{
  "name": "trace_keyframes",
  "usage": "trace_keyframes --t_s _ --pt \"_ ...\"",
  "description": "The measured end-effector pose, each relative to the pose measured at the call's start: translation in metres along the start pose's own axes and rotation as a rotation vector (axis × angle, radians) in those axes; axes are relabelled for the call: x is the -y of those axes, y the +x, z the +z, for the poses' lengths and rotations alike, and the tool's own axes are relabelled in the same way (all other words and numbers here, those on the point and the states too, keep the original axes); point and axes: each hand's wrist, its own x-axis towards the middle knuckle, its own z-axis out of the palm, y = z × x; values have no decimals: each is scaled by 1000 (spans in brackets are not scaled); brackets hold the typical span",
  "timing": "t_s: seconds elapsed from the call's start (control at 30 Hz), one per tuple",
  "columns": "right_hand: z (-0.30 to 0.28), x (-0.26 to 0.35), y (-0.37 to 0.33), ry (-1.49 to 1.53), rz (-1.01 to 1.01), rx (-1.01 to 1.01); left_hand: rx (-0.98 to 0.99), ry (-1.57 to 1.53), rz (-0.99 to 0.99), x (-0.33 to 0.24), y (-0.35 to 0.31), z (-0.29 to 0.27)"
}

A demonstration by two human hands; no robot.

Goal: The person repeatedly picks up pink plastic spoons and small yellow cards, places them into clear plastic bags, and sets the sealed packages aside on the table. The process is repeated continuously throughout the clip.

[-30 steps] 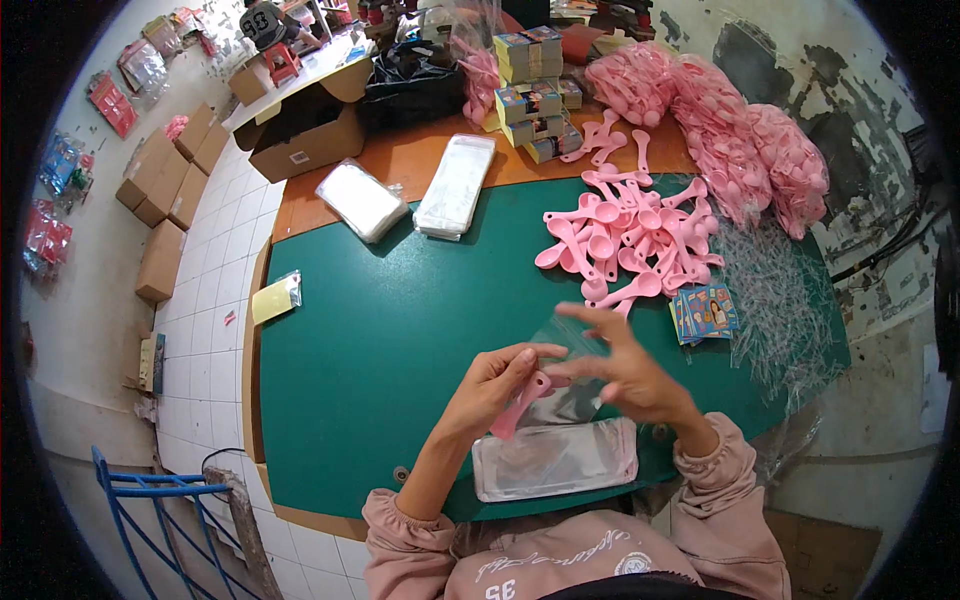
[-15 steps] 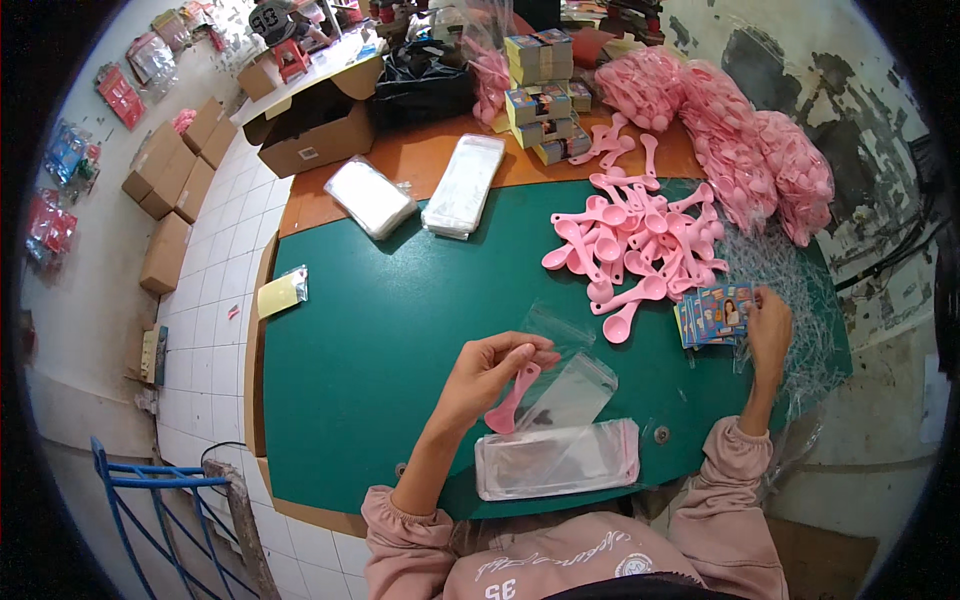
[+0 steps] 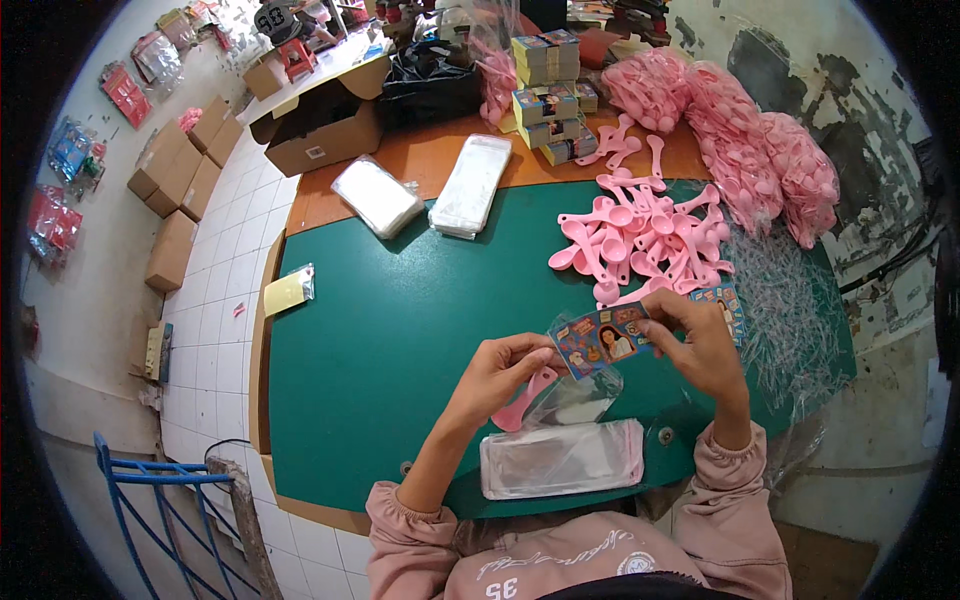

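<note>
Card (image 3: 603, 338), a small printed colourful one, sits pinched between both hands just above the green table (image 3: 400, 330); the right hand (image 3: 700, 345) grips its right end with thumb and fingers, while the left hand (image 3: 505, 368) nips the left edge and at the same time clamps a pink spoon (image 3: 525, 400) and the mouth of a clear bag (image 3: 580, 398) against the palm; neither hand is loose or empty. Trouble, I'd judge, lies in that crowded left hand; three things in one grip means the spoon could slip out and drop onto the stack of empty bags (image 3: 562, 458) lying just below, or the thin bag mouth could fold shut so the card catches on its lip and bends. I can't quite tell from here whether the bag is properly open, it being so clear. A hurried push might also crease the card or split the bag seam. Close by on the right lie a heap of pink spoons (image 3: 640, 235) and a spare stack of cards (image 3: 725, 305); a careless elbow could scatter either across the table.
</note>
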Motion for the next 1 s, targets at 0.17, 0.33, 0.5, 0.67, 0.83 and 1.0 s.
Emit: trace_keyframes --t_s 0.17,0.33,0.5,0.67,0.83,1.0 --pt "-2 3 6 -72 -55 127 55 189 -58 -1 -1 1" --pt "-10 3 9 -197 -145 177 71 113 -55 1 0 0" --pt "6 5 14 -133 -178 285 106 138 -70 1 0 3" --pt "31 -8 17 -229 -361 323 25 338 165 4 -1 13" --pt "36 -19 26 42 -288 415 62 608 -108 -14 -9 2" --pt "33 -46 24 287 55 390 161 350 114 13 -20 -37"
